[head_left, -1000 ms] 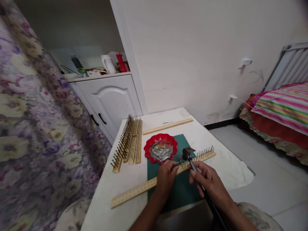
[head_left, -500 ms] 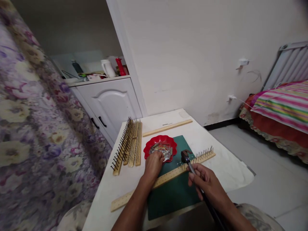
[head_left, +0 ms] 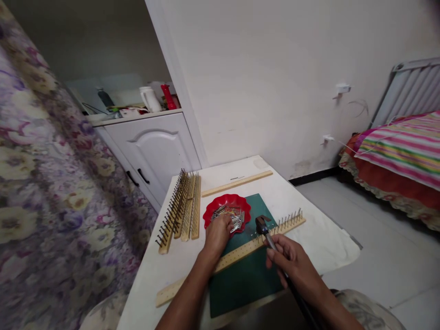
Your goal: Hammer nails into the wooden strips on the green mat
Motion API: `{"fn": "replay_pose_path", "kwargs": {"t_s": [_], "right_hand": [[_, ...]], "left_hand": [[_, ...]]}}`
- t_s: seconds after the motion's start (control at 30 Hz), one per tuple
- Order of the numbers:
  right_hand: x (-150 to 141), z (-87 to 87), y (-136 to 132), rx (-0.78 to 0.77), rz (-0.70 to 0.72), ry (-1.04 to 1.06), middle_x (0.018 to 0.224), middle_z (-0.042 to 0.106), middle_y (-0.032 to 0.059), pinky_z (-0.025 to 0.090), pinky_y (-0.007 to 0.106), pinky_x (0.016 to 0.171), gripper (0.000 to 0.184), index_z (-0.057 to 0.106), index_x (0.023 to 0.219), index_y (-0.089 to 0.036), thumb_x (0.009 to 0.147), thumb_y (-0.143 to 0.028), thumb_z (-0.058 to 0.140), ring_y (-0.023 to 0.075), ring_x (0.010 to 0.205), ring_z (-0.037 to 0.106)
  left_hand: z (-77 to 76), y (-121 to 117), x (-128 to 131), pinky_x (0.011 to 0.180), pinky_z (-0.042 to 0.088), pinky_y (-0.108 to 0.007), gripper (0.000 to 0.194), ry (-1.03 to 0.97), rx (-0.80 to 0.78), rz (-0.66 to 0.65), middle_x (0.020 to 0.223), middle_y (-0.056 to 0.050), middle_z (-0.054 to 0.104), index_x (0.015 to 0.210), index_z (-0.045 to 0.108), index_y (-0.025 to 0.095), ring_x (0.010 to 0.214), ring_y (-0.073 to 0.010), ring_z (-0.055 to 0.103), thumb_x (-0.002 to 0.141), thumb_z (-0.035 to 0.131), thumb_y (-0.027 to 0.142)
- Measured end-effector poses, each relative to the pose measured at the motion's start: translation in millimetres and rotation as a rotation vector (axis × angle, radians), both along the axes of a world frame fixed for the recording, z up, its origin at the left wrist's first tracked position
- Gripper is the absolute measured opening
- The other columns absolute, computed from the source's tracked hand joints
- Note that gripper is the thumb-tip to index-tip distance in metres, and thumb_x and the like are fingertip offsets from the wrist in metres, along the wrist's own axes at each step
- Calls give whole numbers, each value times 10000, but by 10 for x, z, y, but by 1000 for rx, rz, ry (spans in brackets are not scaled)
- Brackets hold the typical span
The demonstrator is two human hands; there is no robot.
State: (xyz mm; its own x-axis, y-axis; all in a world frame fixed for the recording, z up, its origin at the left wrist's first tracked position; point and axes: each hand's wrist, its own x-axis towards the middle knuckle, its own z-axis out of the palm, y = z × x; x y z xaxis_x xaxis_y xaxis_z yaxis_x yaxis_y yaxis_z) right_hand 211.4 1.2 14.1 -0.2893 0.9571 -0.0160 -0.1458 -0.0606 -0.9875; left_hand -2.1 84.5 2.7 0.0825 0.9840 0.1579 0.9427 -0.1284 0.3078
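Note:
My left hand point(head_left: 219, 233) reaches into a red scalloped bowl point(head_left: 208, 214) of loose nails point(head_left: 236, 219). Its fingers are closed together at the nails; whatever they pinch is hidden. In my right hand point(head_left: 292, 260) is a hammer point(head_left: 271, 242), gripped by its dark handle with the claw head up. Beneath the hammer, a long wooden strip point(head_left: 240, 252) with rows of holes lies slantwise across a green cutting mat point(head_left: 244, 288). Several nails stand upright in the strip's right part, while its left part has bare holes. My left forearm passes over the strip.
Several wooden strips studded with upright nails point(head_left: 178, 206) stand at the table's left. A plain wooden strip point(head_left: 237, 183) and a couple of loose nails point(head_left: 237, 178) lie toward the back of the white table point(head_left: 319, 243). A floral curtain point(head_left: 68, 183) hangs at left; a bed point(head_left: 398, 146) stands at right.
The whole view has shifted slightly. My left hand stays in the bowl and my right hand still holds the hammer; nothing else visibly differs.

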Motion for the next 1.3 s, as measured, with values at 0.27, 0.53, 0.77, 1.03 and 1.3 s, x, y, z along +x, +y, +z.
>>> {"fn": "replay_pose_path", "kwargs": {"t_s": [0.27, 0.53, 0.77, 1.03, 1.3], "right_hand": [[-70, -58, 40, 20, -99, 7, 586, 543, -65, 302, 139, 265, 245, 533, 847, -177, 721, -352, 647, 35, 322, 367], [-59, -125, 65, 29, -172, 9, 596, 540, -62, 316, 134, 266, 219, 536, 852, -189, 706, -296, 660, 51, 363, 378], [-33, -116, 78, -22, -92, 113, 599, 592, -59, 321, 130, 271, 239, 547, 859, -180, 698, -304, 672, 23, 309, 372], [-3, -76, 117, -100, -40, 247, 578, 613, -39, 301, 132, 261, 344, 536, 860, -165, 641, -352, 725, 29, 288, 404], [11, -64, 80, -18, -147, 136, 604, 593, -40, 313, 152, 267, 316, 538, 847, -174, 678, -395, 688, 38, 316, 372]], "left_hand": [[157, -472, 245, 659, 382, -222, 219, -109, 125, -228, 837, -28, 585, 849, 581, 211, 780, -151, 551, 880, 365, 227], [110, -833, 481, 618, 389, -200, 218, -202, 72, -378, 782, -17, 523, 822, 613, 211, 684, -115, 527, 877, 404, 244], [139, -833, 504, 594, 396, -218, 134, -639, 119, -327, 701, -19, 551, 715, 645, 183, 653, -118, 520, 796, 559, 246], [-10, -852, 715, 590, 457, -243, 119, -1365, -81, -102, 624, -6, 641, 711, 633, 145, 606, -133, 581, 678, 668, 254], [11, -825, 636, 628, 463, -250, 170, -1166, 16, -57, 634, -6, 637, 762, 632, 156, 630, -140, 584, 757, 559, 309]]}}
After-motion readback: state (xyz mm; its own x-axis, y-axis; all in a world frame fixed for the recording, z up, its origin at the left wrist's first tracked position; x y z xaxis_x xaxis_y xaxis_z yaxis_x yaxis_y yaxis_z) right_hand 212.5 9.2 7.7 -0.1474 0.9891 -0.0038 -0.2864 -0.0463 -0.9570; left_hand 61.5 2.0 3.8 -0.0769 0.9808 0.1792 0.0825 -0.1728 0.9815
